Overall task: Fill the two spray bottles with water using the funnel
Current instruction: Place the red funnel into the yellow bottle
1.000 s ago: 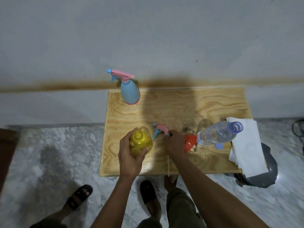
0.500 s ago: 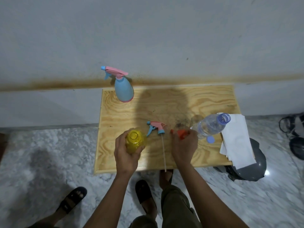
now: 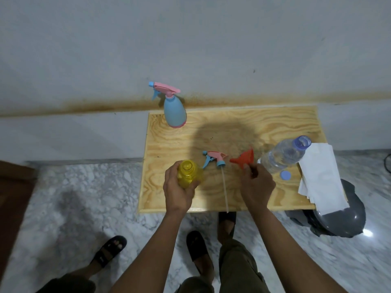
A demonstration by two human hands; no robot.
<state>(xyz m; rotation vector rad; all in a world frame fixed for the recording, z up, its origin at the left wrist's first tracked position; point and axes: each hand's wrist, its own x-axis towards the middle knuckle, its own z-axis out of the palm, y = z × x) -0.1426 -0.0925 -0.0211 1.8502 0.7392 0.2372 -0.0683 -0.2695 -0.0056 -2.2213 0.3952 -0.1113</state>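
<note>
My left hand [image 3: 176, 190] grips the yellow spray bottle [image 3: 187, 172], which stands upright with its neck uncovered near the table's front edge. Its pink and blue spray head [image 3: 215, 159] lies on the wooden table [image 3: 243, 127] just right of it, its dip tube pointing toward me. My right hand [image 3: 257, 183] pinches the red funnel [image 3: 244, 159] by its rim, lifted and tilted with the spout pointing left. An uncapped clear water bottle [image 3: 284, 154] stands to the right. The blue spray bottle [image 3: 174, 112], spray head on, stands at the back left corner.
A blue bottle cap [image 3: 285, 175] lies on the table by my right hand. White paper towels [image 3: 320, 176] hang over the right edge above a grey bin [image 3: 338, 218]. A wall runs behind the table. Another person's sandalled foot [image 3: 109, 250] is on the marble floor at left.
My right hand let go of the spray head, which now lies on the table, then took the red funnel and lifted it. My left hand has kept hold of the yellow bottle.
</note>
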